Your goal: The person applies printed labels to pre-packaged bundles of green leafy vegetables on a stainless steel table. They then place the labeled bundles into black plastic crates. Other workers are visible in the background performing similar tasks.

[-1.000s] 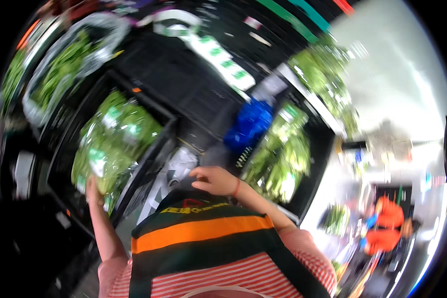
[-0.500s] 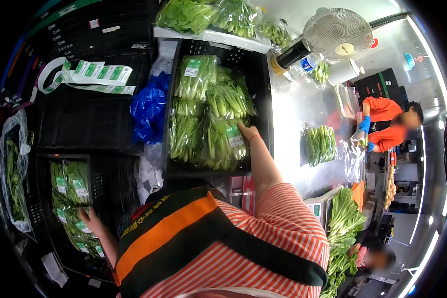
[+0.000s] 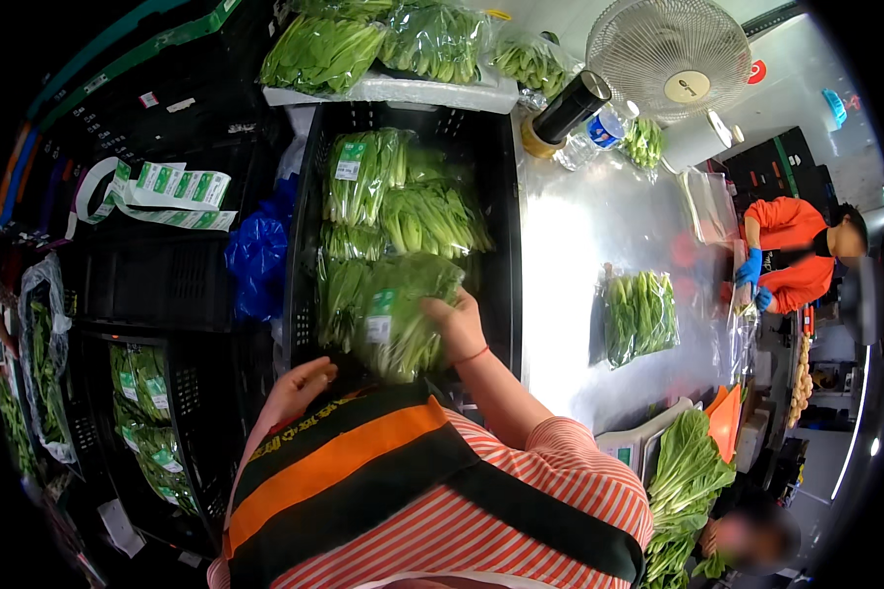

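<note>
My right hand [image 3: 454,329] grips a clear bag of leafy greens [image 3: 403,312] with a green and white label, lifted at the near end of a black crate [image 3: 506,294]. Other labelled bags of greens [image 3: 432,216] lie inside that crate. To the left of the held bag, my left hand [image 3: 303,388] hovers close to my apron, its fingers loosely bent and apart, with nothing visible in them. At lower left a second black crate [image 3: 182,393] contains more bagged greens [image 3: 145,393] with labels.
A strip of labels [image 3: 182,187] rests on black crates beside blue plastic [image 3: 260,245]. On the metal table [image 3: 570,285] are a bag of greens [image 3: 640,314], a black flask [image 3: 572,106], a fan [image 3: 670,59] and a scale [image 3: 624,447]. Loose greens [image 3: 688,471] are nearby. A co-worker [image 3: 791,255] in orange wears blue gloves.
My right hand has raised a bag of greens and drawn it toward me. My left hand has left the lower-left crate's bags and come over beside the near crate.
</note>
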Available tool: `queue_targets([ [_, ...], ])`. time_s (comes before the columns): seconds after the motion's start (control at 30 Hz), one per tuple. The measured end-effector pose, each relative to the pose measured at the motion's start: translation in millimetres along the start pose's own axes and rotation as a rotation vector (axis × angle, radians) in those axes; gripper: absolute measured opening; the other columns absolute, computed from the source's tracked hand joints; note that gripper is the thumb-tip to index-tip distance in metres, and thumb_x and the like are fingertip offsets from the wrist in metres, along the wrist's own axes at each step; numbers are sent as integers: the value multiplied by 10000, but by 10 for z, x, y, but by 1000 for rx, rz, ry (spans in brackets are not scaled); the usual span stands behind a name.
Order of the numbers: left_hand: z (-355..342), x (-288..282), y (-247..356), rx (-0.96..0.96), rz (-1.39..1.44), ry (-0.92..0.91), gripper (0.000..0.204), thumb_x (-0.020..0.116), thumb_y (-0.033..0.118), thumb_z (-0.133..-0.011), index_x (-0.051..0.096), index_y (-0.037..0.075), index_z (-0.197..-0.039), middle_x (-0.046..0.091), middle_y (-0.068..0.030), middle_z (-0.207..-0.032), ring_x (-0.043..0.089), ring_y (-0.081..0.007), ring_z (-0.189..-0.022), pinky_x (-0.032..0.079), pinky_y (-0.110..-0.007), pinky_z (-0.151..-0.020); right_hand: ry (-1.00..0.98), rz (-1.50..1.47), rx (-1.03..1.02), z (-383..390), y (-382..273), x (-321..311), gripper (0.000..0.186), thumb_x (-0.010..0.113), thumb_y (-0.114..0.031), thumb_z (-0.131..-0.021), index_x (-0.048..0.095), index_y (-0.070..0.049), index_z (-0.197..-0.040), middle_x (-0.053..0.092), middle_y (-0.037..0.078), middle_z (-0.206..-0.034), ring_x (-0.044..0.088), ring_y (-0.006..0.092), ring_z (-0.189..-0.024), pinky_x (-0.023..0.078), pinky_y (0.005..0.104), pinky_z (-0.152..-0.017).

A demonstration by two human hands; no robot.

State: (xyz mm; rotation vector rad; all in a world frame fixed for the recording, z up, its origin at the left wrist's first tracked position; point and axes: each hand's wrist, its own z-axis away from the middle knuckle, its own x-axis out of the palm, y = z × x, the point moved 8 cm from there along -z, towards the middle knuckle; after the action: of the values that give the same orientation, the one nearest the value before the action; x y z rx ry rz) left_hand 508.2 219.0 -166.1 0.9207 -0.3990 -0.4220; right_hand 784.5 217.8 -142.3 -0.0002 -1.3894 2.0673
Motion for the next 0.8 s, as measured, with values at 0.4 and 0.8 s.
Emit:
queue_targets([
  [0.4, 629, -817, 67, 332, 1061, 460, 534, 434, 435, -895, 389, 82, -1293, 485, -126, -1240, 493, -294, -1103, 403, -430, -935, -614, 708, -548, -867, -534, 1579, 263, 543, -166, -827, 549, -22, -1047, 574, 94, -1013, 540, 187, -896, 453, 271, -777],
  [0.8, 3175, -2259, -1319, 606, 1115, 1084, 475, 490, 404, -878, 473, 58, -1203, 577, -138, -1114, 587, -274, -976, 479, -420, -849, 22, 576, -302, -2960, -8, 883, 296, 651, -67, -730, 586, 9, -1009, 611, 106, -965, 569, 187, -776, 452, 334, -580],
])
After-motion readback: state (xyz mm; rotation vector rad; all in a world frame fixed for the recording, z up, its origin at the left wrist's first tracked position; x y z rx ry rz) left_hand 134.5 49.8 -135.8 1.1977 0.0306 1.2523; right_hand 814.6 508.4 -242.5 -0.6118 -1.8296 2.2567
